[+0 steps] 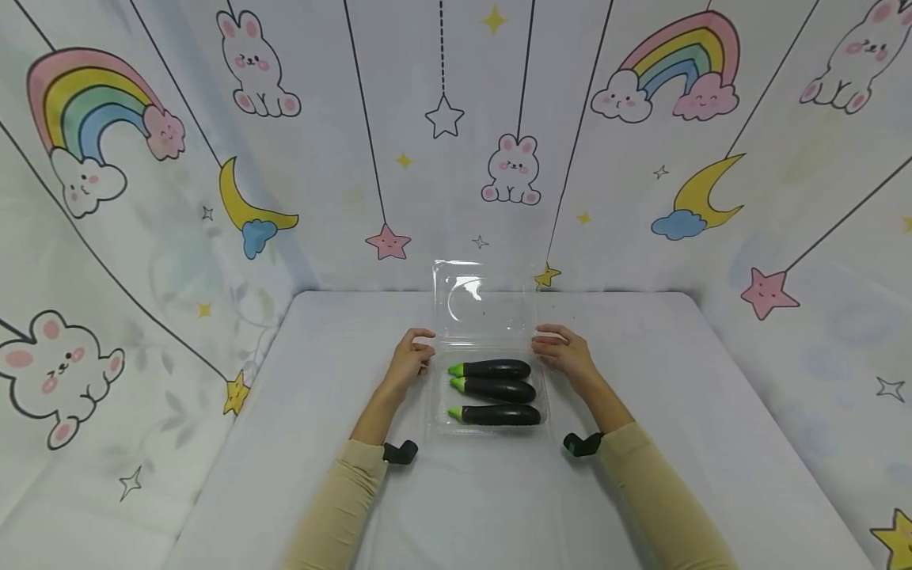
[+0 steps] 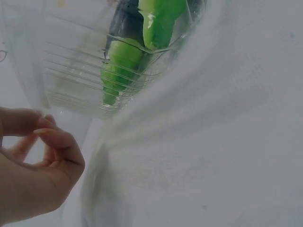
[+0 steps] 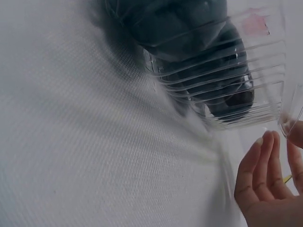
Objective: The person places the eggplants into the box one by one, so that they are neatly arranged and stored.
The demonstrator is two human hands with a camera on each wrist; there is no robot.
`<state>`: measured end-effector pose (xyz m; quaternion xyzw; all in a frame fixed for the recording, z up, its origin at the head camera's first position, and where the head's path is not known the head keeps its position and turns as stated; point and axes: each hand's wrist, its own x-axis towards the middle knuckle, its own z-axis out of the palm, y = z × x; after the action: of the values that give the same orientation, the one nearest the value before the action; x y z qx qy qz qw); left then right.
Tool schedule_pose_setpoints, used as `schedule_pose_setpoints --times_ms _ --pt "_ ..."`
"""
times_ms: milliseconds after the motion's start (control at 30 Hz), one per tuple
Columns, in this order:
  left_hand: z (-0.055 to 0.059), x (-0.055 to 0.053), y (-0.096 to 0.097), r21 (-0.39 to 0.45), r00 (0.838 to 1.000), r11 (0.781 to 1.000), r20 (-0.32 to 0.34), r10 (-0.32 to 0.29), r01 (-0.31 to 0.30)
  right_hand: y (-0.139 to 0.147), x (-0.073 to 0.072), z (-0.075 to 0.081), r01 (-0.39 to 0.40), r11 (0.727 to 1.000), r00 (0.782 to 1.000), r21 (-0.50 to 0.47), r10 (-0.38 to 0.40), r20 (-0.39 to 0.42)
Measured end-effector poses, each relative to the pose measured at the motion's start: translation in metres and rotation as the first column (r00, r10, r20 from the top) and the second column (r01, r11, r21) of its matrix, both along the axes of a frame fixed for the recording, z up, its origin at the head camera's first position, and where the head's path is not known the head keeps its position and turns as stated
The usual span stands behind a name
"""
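A clear plastic clamshell box [image 1: 488,431] lies on the table, its lid [image 1: 492,313] standing up at the far side. Inside are three dark eggplants [image 1: 501,415] with green stem ends pointing left. My left hand [image 1: 408,360] is at the box's back left corner; in the left wrist view its loosely curled fingertips [image 2: 46,124] come together right at the plastic edge. At the opposite back corner, my right hand [image 1: 570,358] has its fingers [image 3: 266,158] nearly straight, with one fingertip at the hinge-side rim. Neither hand touches the eggplants.
The box rests on a white cloth-covered table [image 1: 285,475]. A cloth backdrop [image 1: 328,127] with printed rabbits, stars and rainbows closes off the back and sides. Dark wrist devices [image 1: 583,445] sit at both sleeve cuffs.
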<state>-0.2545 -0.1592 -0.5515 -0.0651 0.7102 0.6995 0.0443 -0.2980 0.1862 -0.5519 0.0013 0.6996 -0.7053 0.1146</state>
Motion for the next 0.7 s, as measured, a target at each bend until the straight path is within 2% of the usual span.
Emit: schedule_pose_setpoints --times_ms 267,400,700 --pt "0.0013 0.0004 -0.0001 0.015 1.000 1.000 0.007 -0.006 0.006 0.0008 -0.0021 -0.0028 -0.019 0.989 1.000 -0.146 0.021 0.013" --pt "0.0016 0.0004 0.0008 0.007 1.000 1.000 0.003 -0.004 0.004 0.0018 -0.0031 -0.0043 -0.029 0.983 1.000 -0.182 0.029 0.001" --pt "0.0012 0.0008 0.0027 0.004 1.000 1.000 0.001 -0.002 0.002 0.0040 -0.0039 -0.0053 -0.060 0.988 0.997 -0.145 0.053 -0.049"
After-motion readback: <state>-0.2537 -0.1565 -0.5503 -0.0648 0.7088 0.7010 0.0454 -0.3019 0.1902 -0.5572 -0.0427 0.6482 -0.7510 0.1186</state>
